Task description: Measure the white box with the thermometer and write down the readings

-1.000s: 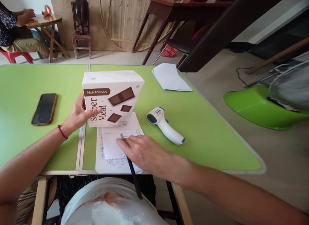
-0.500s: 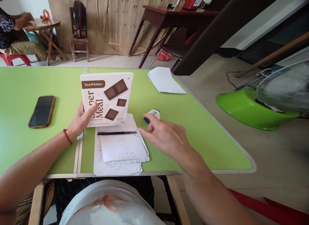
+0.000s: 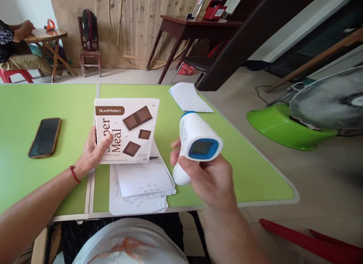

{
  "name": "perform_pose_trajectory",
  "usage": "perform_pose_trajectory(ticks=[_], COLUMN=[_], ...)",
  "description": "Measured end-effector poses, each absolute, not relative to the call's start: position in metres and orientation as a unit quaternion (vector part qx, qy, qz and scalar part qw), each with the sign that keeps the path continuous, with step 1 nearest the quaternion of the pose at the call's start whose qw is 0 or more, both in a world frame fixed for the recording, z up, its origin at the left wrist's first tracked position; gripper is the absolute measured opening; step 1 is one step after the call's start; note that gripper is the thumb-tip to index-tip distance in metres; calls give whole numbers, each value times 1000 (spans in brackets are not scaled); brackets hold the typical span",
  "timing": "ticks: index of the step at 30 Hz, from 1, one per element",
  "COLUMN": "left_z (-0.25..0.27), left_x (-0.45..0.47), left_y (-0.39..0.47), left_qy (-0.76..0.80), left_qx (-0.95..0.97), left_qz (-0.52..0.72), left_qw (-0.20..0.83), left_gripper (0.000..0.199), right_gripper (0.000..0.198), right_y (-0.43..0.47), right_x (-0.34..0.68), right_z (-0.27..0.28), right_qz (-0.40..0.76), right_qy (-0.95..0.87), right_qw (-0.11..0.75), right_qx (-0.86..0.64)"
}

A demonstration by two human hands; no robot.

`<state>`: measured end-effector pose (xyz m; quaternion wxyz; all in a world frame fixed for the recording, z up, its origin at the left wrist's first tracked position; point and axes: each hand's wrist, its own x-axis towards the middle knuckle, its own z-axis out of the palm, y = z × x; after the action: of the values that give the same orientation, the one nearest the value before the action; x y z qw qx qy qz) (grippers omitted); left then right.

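Observation:
My left hand [image 3: 95, 148] grips the lower left edge of a white box [image 3: 130, 124] printed with brown chocolate pieces, thumb across its front. The box is held upright above a stack of written papers [image 3: 144, 184]. Behind its lower edge, only the tip of a black pen [image 3: 154, 157] shows on the papers. In my right hand [image 3: 211, 177] is a white and blue infrared thermometer [image 3: 195, 133], raised over the table with its small screen facing me. My fingers wrap its handle, and the thumb lies below the screen.
A phone [image 3: 44, 137] lies on the green table [image 3: 255, 180] at the left. Blank sheets [image 3: 188, 97] rest near the far right edge. Beyond the table are a fan [image 3: 326, 101] on the right and a seated person [image 3: 17, 48] at the far left.
My right hand has taken hold of the thermometer from the table and lifted it toward me. The box in my left hand sits slightly lower in view and covers most of the pen.

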<state>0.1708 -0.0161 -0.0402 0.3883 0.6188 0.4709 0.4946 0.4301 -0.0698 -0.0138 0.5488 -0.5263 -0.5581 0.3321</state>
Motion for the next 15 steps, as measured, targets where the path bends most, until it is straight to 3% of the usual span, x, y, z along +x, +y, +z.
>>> perform_pose_trajectory(ticks=[2, 5, 15], left_z=[-38, -32, -25], left_x=[167, 164, 164], left_y=[-17, -16, -11], left_qy=[469, 479, 438], left_qx=[633, 637, 656], left_qz=[481, 449, 437], left_qw=[385, 404, 431], left_gripper=[54, 59, 51], right_gripper=[33, 35, 27], right_y=[-80, -83, -69], right_x=[405, 374, 356], right_z=[-9, -9, -14], right_qz=[465, 564, 612], right_qy=[-541, -483, -453], right_qw=[560, 553, 539], right_qx=[-421, -377, -361])
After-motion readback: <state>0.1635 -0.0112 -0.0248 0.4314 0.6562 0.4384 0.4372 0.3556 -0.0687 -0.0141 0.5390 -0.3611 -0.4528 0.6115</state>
